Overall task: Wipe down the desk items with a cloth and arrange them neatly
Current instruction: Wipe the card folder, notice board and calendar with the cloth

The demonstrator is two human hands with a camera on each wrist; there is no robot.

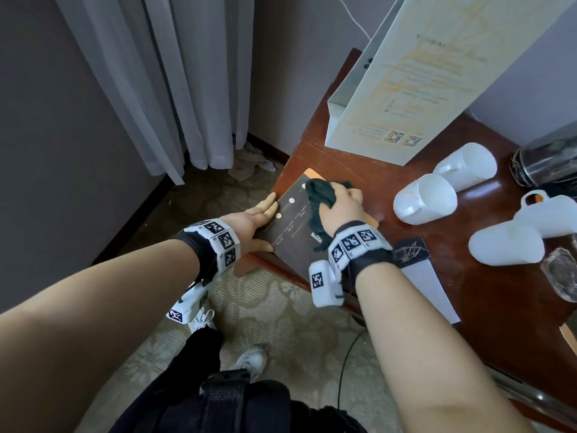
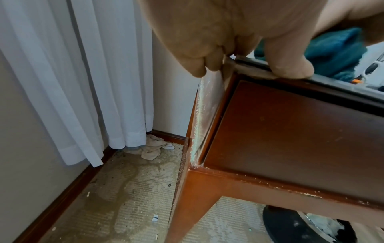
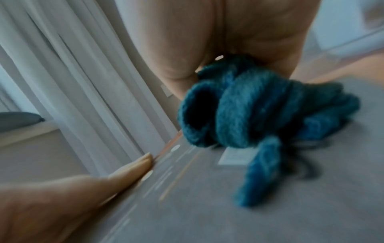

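A dark printed board (image 1: 293, 226) lies flat on the left corner of the brown desk (image 1: 406, 292). My right hand (image 1: 343, 201) grips a bunched dark teal cloth (image 1: 321, 195) and presses it onto the board's far half. The right wrist view, blurred, shows the cloth (image 3: 249, 115) on the board (image 3: 207, 205). My left hand (image 1: 265, 217) lies against the board's left edge with straight fingers (image 3: 129, 167). Its thumb (image 2: 290, 65) rests on the board's near edge at the desk corner (image 2: 290, 139).
A tall white paper bag (image 1: 421, 89) stands behind the board. Several white mugs (image 1: 424, 198) lie on their sides at the right, beside a glass (image 1: 559, 270) and a dark jar (image 1: 546, 160). A small dark card (image 1: 412, 251) and white paper (image 1: 431, 285) lie near my right wrist.
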